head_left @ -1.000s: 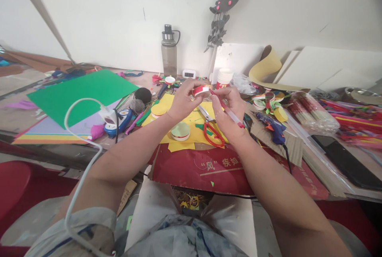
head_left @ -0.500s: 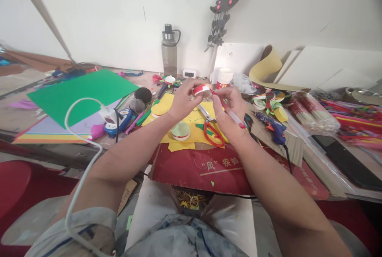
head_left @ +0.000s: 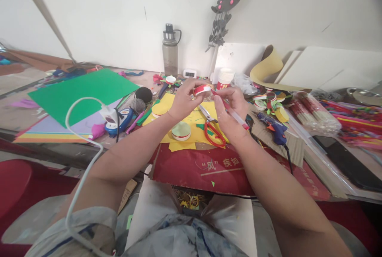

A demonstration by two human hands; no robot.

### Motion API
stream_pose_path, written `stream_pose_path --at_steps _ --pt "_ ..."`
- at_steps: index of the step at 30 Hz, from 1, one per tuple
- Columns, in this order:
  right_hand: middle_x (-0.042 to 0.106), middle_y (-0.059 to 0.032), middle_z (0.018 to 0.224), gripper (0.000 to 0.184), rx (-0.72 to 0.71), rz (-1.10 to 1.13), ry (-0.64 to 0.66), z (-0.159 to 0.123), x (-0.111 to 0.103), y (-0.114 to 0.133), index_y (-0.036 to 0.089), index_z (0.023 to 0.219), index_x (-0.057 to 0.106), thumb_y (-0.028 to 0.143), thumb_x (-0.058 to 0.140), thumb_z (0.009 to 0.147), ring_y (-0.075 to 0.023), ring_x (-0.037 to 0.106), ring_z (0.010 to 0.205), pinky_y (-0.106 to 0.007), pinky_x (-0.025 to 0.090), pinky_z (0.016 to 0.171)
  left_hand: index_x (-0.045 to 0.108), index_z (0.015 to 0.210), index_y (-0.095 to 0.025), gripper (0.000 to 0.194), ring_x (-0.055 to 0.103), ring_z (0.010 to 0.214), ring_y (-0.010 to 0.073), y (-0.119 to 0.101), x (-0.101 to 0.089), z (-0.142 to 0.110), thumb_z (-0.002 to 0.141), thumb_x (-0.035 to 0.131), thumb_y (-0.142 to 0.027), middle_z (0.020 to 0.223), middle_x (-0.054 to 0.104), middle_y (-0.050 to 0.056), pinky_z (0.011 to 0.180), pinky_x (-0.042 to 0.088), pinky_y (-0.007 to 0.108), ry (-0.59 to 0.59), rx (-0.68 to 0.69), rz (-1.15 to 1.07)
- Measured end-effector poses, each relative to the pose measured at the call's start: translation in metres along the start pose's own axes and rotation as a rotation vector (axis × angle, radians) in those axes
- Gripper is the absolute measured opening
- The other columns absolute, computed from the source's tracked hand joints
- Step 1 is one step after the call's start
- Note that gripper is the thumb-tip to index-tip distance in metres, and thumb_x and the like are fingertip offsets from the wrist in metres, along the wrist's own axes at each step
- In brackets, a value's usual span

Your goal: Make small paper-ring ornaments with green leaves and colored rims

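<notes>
Above the yellow paper [head_left: 195, 117], my left hand [head_left: 185, 100] grips a short red-and-white ring [head_left: 203, 89] that looks like a slice of paper cup. A red pen [head_left: 238, 118] is in my right hand [head_left: 228, 110], its tip end close to the ring's right side; whether it touches I cannot tell. Below my hands lie scissors with red handles [head_left: 215, 135], blades partly behind my right hand. A round cup piece with a pale green top [head_left: 181, 130] sits left of them. Another piece with a yellow top [head_left: 159, 109] is partly hidden by my left wrist.
A red board [head_left: 191, 165] lies at the front edge. Right are a blue glue gun [head_left: 276, 129], a black phone [head_left: 347, 163] and finished-looking cup pieces [head_left: 265, 102]. Behind stand a bottle [head_left: 170, 54] and paper cups [head_left: 224, 78]. Green sheet [head_left: 82, 92] and white cable [head_left: 82, 177] are left.
The rear end of the pen has swung slightly to the right in my right hand. My left hand keeps the ring in nearly the same place; the view has shifted slightly.
</notes>
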State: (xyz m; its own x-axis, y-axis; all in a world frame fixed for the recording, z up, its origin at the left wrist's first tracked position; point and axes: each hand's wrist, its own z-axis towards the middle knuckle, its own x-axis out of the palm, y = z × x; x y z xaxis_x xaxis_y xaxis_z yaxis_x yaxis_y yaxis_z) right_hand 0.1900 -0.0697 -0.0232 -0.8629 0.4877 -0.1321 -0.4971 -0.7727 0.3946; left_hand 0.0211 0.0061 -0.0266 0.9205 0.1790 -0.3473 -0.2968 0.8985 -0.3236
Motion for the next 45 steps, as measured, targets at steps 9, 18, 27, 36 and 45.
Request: stream_pose_path --at_steps 9,18,27,36,45 --pt "0.068 0.0017 0.086 0.016 0.031 -0.014 0.017 0.0014 -0.0040 -0.0005 0.027 0.099 0.062 0.042 0.059 0.105 -0.0179 0.067 0.078 -0.036 0.055 0.074 0.071 0.111 -0.026 0.017 0.070 0.101 0.0200 -0.0026 -0.0005 0.0013 0.101 0.067 -0.038 0.108 0.079 0.005 0.090 0.055 0.039 -0.009 0.079 0.024" --pt "0.067 0.0024 0.084 0.015 0.032 0.013 0.029 0.0027 -0.0037 -0.0009 0.027 0.097 0.061 0.040 0.058 0.105 -0.0170 0.066 0.076 -0.034 0.054 0.070 0.069 0.112 -0.027 0.013 0.072 0.105 0.0209 0.0000 0.0007 0.0008 0.099 0.068 -0.030 0.111 0.080 0.004 0.093 0.055 0.040 -0.014 0.132 0.012" --pt "0.067 0.0031 0.082 0.013 0.018 -0.003 0.015 0.0022 -0.0025 -0.0043 0.027 0.097 0.061 0.038 0.060 0.104 -0.0167 0.066 0.074 -0.035 0.053 0.071 0.070 0.113 -0.027 0.014 0.071 0.106 0.0219 0.0012 -0.0001 0.0002 0.100 0.067 -0.032 0.112 0.080 0.005 0.094 0.055 0.042 0.013 0.135 0.043" --pt "0.062 0.0037 0.078 0.018 0.032 0.003 0.031 0.0031 -0.0057 -0.0020 0.027 0.089 0.057 0.039 0.059 0.103 -0.0174 0.061 0.071 -0.035 0.051 0.070 0.070 0.112 -0.028 0.014 0.071 0.105 0.0214 0.0008 0.0001 0.0004 0.101 0.066 -0.033 0.111 0.080 0.004 0.093 0.055 0.042 -0.004 0.141 0.025" --pt "0.064 0.0030 0.079 0.017 0.039 0.033 0.036 0.0021 -0.0073 -0.0038 0.026 0.091 0.058 0.039 0.059 0.103 -0.0175 0.063 0.074 -0.036 0.052 0.074 0.071 0.113 -0.028 0.020 0.070 0.105 0.0227 0.0018 0.0000 0.0004 0.101 0.066 -0.044 0.110 0.079 0.005 0.094 0.055 0.044 0.030 0.088 0.052"
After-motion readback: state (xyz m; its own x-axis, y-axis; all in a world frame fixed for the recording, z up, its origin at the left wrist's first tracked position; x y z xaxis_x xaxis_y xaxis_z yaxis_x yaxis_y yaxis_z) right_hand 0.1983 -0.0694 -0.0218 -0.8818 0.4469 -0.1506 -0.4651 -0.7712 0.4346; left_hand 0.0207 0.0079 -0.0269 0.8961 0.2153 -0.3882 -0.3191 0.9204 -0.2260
